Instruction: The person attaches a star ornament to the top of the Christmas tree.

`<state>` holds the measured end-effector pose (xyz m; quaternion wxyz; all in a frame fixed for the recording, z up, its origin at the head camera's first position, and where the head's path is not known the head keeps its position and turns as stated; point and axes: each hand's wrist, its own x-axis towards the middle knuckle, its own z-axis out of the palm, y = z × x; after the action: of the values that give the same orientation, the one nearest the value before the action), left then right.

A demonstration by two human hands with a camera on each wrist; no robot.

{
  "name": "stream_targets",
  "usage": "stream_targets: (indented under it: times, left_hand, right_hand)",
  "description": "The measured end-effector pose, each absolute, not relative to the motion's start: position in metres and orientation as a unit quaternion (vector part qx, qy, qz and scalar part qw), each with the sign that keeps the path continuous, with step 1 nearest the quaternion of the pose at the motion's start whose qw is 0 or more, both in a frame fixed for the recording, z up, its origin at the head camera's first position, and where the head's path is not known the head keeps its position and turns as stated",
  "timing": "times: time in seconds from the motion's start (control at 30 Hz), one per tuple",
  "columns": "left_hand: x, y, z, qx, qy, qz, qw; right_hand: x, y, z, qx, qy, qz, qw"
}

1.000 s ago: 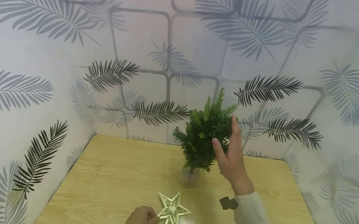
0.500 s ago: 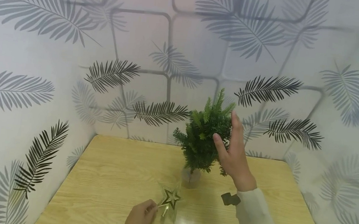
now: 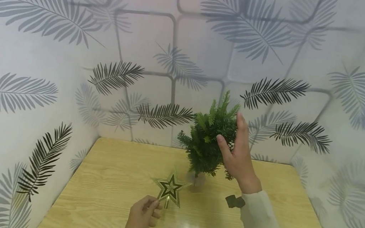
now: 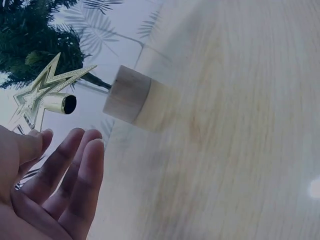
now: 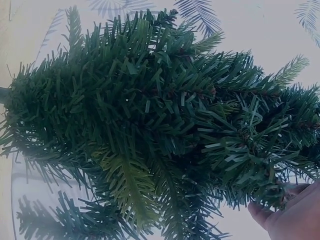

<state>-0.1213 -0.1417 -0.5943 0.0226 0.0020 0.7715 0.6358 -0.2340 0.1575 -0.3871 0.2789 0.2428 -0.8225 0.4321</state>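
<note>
A small artificial Christmas tree (image 3: 204,144) stands on its round wooden base (image 4: 127,95) toward the back of the table. My left hand (image 3: 142,213) pinches a gold star tree topper (image 3: 170,187) by one point between thumb and index finger, raised in front of the tree. The topper's hollow tube (image 4: 60,103) points toward the camera in the left wrist view, its dark opening visible. Against the tree's right side rests my right hand (image 3: 240,161), index finger fairly straight and thumb spread over the branches. Its other fingers are hidden in the head view.
The light wood table (image 3: 110,172) ends at a wall (image 3: 155,47) with printed leaves, right behind the tree. Similar walls close in on the left and right. A dark object (image 3: 235,201) sits at the right sleeve's cuff.
The left hand has lifted the star topper off the table and moved it up and slightly left, turning it more upright. The right hand has stayed by the tree, shifting only slightly.
</note>
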Motion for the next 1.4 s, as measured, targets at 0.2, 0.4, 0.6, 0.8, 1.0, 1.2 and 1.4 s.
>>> stream_targets:
  times: [0.2, 0.4, 0.6, 0.8, 1.0, 1.2, 1.4]
  left_hand:
    - [-0.121, -0.138, -0.584, 0.0, 0.761, 0.649, 0.006]
    - [-0.12, -0.136, -0.565, 0.005, 0.76, 0.65, -0.022]
    - [-0.12, -0.132, -0.543, 0.008, 0.748, 0.662, -0.057]
    - [-0.126, -0.132, -0.524, 0.015, 0.741, 0.665, -0.09]
    - [-0.133, -0.132, -0.512, 0.029, 0.733, 0.67, -0.114]
    - [-0.138, -0.127, -0.506, 0.034, 0.723, 0.68, -0.115]
    - [-0.142, -0.122, -0.499, 0.04, 0.722, 0.678, -0.13]
  right_hand:
    - [-0.234, 0.158, -0.388, 0.24, -0.822, 0.433, 0.281]
    - [-0.234, 0.158, -0.388, 0.24, -0.821, 0.435, 0.281]
    - [-0.236, 0.157, -0.387, 0.248, -0.818, 0.427, 0.294]
    - [-0.237, 0.156, -0.386, 0.244, -0.816, 0.431, 0.3]
    - [-0.238, 0.155, -0.385, 0.242, -0.816, 0.426, 0.307]
    - [-0.241, 0.154, -0.384, 0.231, -0.821, 0.415, 0.316]
    - [-0.243, 0.154, -0.383, 0.222, -0.825, 0.413, 0.317]
